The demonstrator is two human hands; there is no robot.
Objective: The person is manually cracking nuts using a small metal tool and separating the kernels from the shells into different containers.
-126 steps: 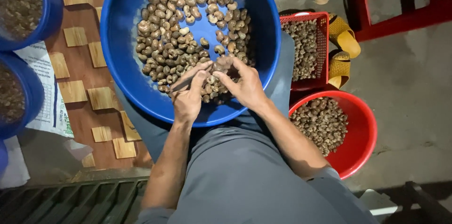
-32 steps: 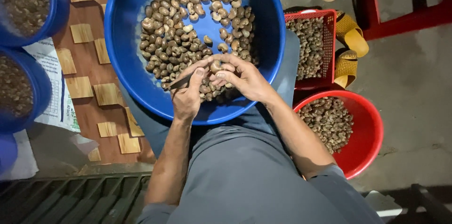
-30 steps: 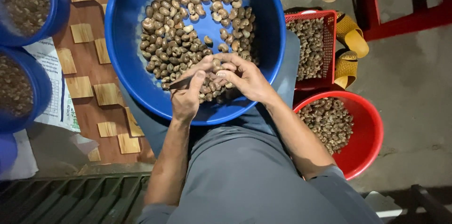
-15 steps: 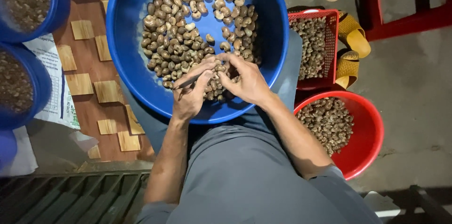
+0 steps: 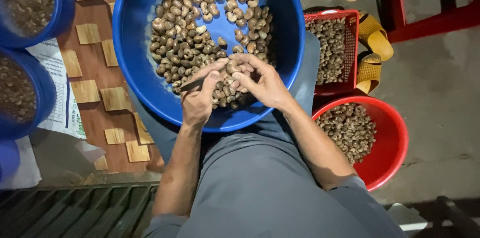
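Cashew nut (image 5: 233, 66) pinched in my right hand (image 5: 263, 84) over blue basin (image 5: 145, 93), centre; left hand (image 5: 198, 99) grips small blade (image 5: 191, 85). Risk: blade slipping off shell, nicking fingertips (image 5: 239, 75).

Nut (image 5: 232, 66) mostly hidden by fingers (image 5: 245, 75).

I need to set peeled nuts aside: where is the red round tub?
In the head view, the red round tub sits on the floor by the person's right arm, just below the red square basket.
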